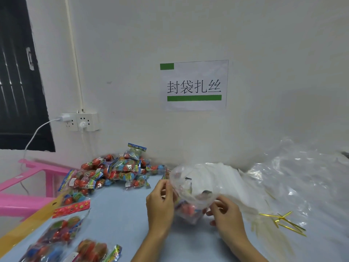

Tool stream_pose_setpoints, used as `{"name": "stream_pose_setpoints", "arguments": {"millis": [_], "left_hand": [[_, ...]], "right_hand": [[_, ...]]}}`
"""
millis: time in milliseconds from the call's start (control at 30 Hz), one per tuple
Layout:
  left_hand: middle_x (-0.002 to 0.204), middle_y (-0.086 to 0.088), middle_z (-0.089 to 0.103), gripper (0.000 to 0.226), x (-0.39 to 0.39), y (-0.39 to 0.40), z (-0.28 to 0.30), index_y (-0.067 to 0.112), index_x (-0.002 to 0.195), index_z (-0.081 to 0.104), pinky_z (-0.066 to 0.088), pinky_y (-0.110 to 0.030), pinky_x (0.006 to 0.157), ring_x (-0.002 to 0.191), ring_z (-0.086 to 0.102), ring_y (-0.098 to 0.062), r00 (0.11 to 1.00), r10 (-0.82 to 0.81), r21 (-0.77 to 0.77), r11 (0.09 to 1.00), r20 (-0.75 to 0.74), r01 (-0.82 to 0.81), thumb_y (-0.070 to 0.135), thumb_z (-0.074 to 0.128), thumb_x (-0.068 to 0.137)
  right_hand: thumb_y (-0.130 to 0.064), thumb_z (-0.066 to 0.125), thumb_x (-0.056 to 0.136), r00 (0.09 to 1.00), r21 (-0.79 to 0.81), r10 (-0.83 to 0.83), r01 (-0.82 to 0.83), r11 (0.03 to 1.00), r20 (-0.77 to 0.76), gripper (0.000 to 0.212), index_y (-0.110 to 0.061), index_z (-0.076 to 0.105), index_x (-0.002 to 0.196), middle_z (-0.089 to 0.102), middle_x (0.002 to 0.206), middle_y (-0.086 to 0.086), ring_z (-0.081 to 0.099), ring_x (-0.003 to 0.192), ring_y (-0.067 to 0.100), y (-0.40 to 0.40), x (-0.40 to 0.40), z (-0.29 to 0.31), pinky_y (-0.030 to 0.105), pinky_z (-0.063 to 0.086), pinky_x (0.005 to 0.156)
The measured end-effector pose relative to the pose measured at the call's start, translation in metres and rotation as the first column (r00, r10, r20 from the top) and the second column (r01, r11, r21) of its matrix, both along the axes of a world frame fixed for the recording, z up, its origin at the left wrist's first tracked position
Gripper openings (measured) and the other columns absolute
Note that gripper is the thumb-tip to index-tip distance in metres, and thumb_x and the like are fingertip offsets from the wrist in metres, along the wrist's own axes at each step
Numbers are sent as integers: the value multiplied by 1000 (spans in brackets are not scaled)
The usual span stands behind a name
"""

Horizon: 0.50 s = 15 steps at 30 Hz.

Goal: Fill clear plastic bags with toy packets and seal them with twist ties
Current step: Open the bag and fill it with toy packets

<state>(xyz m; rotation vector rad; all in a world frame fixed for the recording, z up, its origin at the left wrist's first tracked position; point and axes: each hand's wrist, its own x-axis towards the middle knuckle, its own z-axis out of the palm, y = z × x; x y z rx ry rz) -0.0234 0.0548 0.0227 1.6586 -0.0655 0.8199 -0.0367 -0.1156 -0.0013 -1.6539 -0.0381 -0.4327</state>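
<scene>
**Both hands on a clear bag at the middle of the surface**

The left hand and the right hand hold a clear plastic bag between them, just above the pale blue surface. Each hand's grip is closed on the film: the left fingers pinch the bag's left edge near its mouth, the right fingers curl round its lower right side. The bag's mouth gapes upward, and red and blue toy packets lie in its bottom.

Behind the bag to the left, a heap of loose toy packets sits against the wall. Larger filled packs lie at the near left of the surface. Gold twist ties lie to the right of the right hand, apart from it, beside a stack of clear bags. A paper sign hangs on the wall, a wall socket sits further left, and a pink plastic frame stands at the left edge
</scene>
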Motion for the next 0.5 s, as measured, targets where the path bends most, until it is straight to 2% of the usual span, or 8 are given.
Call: {"name": "stream_pose_setpoints", "arguments": {"millis": [67,133,167,233,300,400,433,500], "left_hand": [[67,6,64,25,-1,-2,3,25,77,65,45,-20,51,56,57,-7,999,-47,18,999,26,46,18,56,100],[68,0,65,22,-2,-3,5,22,78,66,52,-42,59,64,64,-22,995,-100,2,995,18,100,20,58,98],[68,0,66,21,-3,-4,5,22,78,66,53,-48,59,66,66,-28,993,-119,-17,993,14,119,21,59,98],[69,-2,67,20,-4,-5,6,20,79,65,53,-54,61,68,67,-34,991,-130,-69,989,11,130,20,58,98],[72,-9,66,20,-3,-2,6,17,80,64,52,-60,64,73,66,-41,993,-118,-141,983,5,118,18,58,99],[80,-13,67,13,-1,3,6,16,86,62,52,-54,65,80,65,-42,994,-112,-207,972,-8,108,13,59,98],[85,-11,68,10,-2,4,7,18,91,61,52,-48,63,80,66,-37,991,-130,-201,971,-8,126,11,60,97],[97,-2,69,20,-7,2,11,26,106,59,53,-31,62,78,65,-22,983,-183,-157,971,3,181,10,63,94]], "right_hand": [[-6,65,93,998,113,-57,56,992,10,11,-10,69,84,71,69,5,65,58,20,-9,5,0,24,49,46],[-9,67,93,997,211,-78,75,975,5,4,-8,70,91,71,72,10,64,54,15,-15,9,1,25,52,47],[-9,67,93,997,236,-82,80,968,1,4,-9,70,94,71,75,12,65,54,14,-17,10,1,26,55,49],[-7,65,95,996,258,-88,87,962,-5,10,-11,70,102,71,83,14,68,57,17,-20,12,0,25,57,53],[-7,63,95,997,247,-81,77,966,8,15,-15,69,107,72,92,11,73,68,21,-19,11,0,25,57,55],[-14,67,94,998,110,-35,29,993,55,19,-25,71,108,74,103,0,72,86,15,-13,8,1,29,58,60],[-17,68,93,998,65,-17,13,998,65,19,-28,71,107,74,104,-5,71,89,12,-11,7,1,34,60,65],[-18,70,92,997,4,2,-3,1000,79,19,-30,71,106,74,104,-9,69,91,10,-7,5,2,44,60,79]]}}
